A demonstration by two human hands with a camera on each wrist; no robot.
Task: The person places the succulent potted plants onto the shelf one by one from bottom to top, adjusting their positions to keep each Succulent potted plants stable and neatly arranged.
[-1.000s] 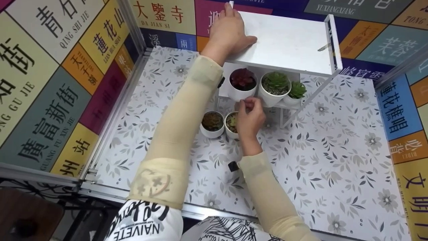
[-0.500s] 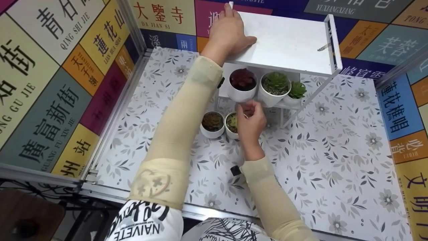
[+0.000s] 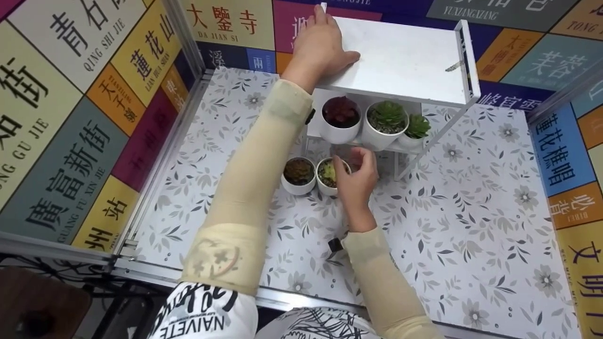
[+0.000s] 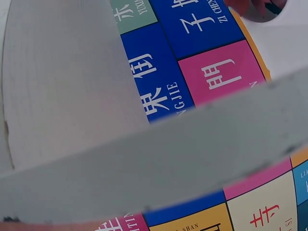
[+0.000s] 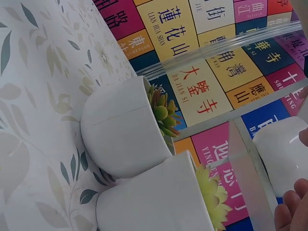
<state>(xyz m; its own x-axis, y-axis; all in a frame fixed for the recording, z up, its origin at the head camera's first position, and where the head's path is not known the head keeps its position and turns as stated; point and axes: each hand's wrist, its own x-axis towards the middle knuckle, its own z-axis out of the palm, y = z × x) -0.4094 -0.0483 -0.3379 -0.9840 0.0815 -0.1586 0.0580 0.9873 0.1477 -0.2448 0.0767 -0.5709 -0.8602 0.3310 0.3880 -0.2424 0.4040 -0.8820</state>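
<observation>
Resting on the white rack (image 3: pixel 405 56), the left hand (image 3: pixel 320 49) is lying with thumb and fingers extended. The right hand (image 3: pixel 356 181) is curving loosely — thumb and fingers apart, holding nothing — just in front of the red plant's pot (image 3: pixel 340 134), which is standing inside the rack. To its right, a large green plant (image 3: pixel 386 114) and a small one (image 3: pixel 418 126) are sitting in white pots. On the bench (image 3: pixel 447 226), a brown plant (image 3: pixel 298 171) and a yellow-green one (image 3: pixel 327 172) are standing potted, side by side.

The left arm (image 3: pixel 242 188) stretches out to the far side, the left grip (image 3: pixel 319 47) palm down, thumb (image 3: pixel 349 57) spread right. The right arm (image 3: pixel 388 282) reaches in from the near side, the right grip (image 3: pixel 358 181) loosely curved, thumb and fingertips (image 3: pixel 362 152) apart.
</observation>
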